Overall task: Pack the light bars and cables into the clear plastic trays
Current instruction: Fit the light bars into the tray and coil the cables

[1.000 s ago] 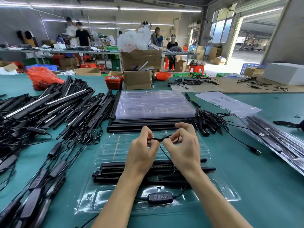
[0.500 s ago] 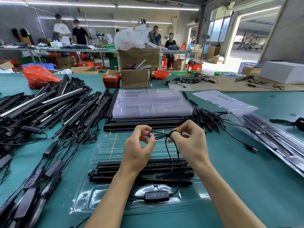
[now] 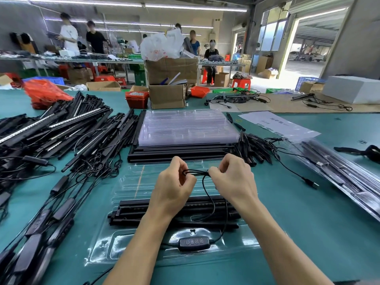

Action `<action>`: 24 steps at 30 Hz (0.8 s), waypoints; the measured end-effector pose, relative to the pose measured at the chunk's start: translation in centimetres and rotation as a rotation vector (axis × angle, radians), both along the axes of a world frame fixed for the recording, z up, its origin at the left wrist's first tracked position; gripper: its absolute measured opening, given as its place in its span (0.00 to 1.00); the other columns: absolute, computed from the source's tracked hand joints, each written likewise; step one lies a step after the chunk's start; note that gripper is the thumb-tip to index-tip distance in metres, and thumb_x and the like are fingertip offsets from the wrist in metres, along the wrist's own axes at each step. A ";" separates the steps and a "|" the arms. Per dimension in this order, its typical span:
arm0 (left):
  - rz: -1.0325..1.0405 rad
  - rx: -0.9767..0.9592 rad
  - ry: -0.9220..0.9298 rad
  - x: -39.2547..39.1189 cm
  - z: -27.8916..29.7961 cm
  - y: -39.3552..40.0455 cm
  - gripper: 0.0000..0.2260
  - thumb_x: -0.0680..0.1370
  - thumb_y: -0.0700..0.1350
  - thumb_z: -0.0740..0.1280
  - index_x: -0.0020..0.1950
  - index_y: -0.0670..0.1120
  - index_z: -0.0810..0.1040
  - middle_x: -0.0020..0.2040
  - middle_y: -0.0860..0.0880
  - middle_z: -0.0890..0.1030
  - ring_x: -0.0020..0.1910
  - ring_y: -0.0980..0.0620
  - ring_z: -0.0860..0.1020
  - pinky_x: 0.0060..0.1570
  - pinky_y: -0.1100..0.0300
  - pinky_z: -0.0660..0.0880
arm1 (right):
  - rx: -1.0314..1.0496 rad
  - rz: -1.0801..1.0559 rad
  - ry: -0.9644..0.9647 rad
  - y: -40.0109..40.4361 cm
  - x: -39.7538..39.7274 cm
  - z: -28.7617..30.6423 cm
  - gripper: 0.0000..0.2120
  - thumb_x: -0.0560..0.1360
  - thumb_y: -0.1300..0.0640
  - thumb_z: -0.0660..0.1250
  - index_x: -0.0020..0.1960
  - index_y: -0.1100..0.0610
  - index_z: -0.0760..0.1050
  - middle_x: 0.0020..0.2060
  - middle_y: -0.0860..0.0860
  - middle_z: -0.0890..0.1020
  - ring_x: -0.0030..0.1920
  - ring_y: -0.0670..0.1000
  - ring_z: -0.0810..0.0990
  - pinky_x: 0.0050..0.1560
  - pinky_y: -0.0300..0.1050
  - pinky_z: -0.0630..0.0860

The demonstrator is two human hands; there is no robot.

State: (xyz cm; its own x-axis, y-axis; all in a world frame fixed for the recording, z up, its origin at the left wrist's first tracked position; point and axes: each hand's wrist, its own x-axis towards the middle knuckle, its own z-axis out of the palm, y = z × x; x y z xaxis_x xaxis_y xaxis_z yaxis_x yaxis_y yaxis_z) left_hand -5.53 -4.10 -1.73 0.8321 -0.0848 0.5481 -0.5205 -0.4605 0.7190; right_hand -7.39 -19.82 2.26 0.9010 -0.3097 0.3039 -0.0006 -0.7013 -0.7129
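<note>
Between both hands now: a short, flat bundle of black cable point(image 3: 197, 173), pulled straight across. Half a second back, loose loops hung open between the fingers; 1 second back, just beginning to gather. Coiling close to done, by the look of it.

Left hand point(image 3: 172, 186): grip closed, pinching the looped end of the bundle between thumb and curled fingers. Right hand point(image 3: 232, 178): grip closed too, fingers curled round the other end. Held just above the open clear tray point(image 3: 131, 188), well off the surface point(image 3: 308, 223).

Below the hands, already seated across the tray: 2 or more black light bars point(image 3: 131, 210), exact count hard to tell. In the near pocket: the inline controller point(image 3: 193, 242), with 2 slack strands running up from it to the bundle.

Probably left: tying off or tucking the bundle into a free pocket of the tray. Slack strands lying over the bars likely to need laying flat first.

Further back: a stack of empty trays point(image 3: 185, 128); to the left, a heap of unpacked bars point(image 3: 61, 130).
</note>
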 end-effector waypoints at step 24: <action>-0.087 0.111 -0.209 -0.1 0.0 0.0 0.10 0.73 0.48 0.73 0.53 0.47 0.84 0.45 0.55 0.84 0.46 0.53 0.81 0.47 0.44 0.76 | 0.016 0.482 -0.120 -0.4 -0.1 -0.1 0.14 0.72 0.65 0.63 0.47 0.47 0.66 0.38 0.46 0.79 0.34 0.46 0.75 0.34 0.39 0.70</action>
